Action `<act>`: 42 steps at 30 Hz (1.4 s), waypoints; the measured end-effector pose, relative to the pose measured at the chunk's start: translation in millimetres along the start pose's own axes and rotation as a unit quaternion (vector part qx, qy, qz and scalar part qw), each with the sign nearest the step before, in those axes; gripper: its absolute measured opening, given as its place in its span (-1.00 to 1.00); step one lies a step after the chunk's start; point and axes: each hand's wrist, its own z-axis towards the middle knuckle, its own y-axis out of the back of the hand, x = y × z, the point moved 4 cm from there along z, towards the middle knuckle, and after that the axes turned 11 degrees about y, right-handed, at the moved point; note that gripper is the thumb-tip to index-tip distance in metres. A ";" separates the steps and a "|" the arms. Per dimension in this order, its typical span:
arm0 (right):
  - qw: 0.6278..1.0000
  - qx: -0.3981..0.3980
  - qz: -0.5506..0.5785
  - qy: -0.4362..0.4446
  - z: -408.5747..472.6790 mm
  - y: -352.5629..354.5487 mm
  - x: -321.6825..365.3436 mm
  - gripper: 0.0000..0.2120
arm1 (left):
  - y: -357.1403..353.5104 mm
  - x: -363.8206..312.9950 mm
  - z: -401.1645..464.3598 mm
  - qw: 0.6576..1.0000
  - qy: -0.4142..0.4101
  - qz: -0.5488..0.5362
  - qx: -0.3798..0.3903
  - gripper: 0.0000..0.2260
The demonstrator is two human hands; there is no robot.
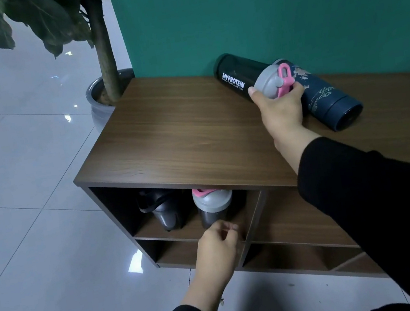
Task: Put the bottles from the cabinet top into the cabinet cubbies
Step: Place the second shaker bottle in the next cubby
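Note:
A dark MYPROTEIN shaker bottle (234, 78) with a grey lid and pink loop lies on its side on the wooden cabinet top (182, 137). My right hand (281, 108) grips its lid end. Just right of it lies a dark blue patterned bottle (329, 100). In the upper left cubby (248, 218) stand a grey-lidded shaker with a pink cap (213, 205) and a black bottle (164, 210). My left hand (217, 247) hovers in front of that cubby, fingers loosely curled, holding nothing.
A potted plant (103, 64) in a grey pot stands at the cabinet's far left corner. A green wall (282, 3) backs the cabinet. The other cubbies to the right and below look bare. Glossy white floor tiles (28, 183) spread to the left.

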 end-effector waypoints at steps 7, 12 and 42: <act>0.998 -0.035 -0.031 -0.032 12.5 -11.7 4.5 0.01 | 2.6 -1.8 -0.1 1.000 -0.005 -0.010 0.008 -0.84; 0.997 0.017 -0.066 -0.045 12.8 -11.5 12.3 -0.14 | 3.2 -6.5 -2.8 1.000 -0.007 0.002 0.004 -0.85; 0.945 0.290 -0.074 0.129 -222.6 223.5 8.8 -0.09 | -27.6 1.4 -82.4 0.932 0.062 -0.311 0.174 -0.47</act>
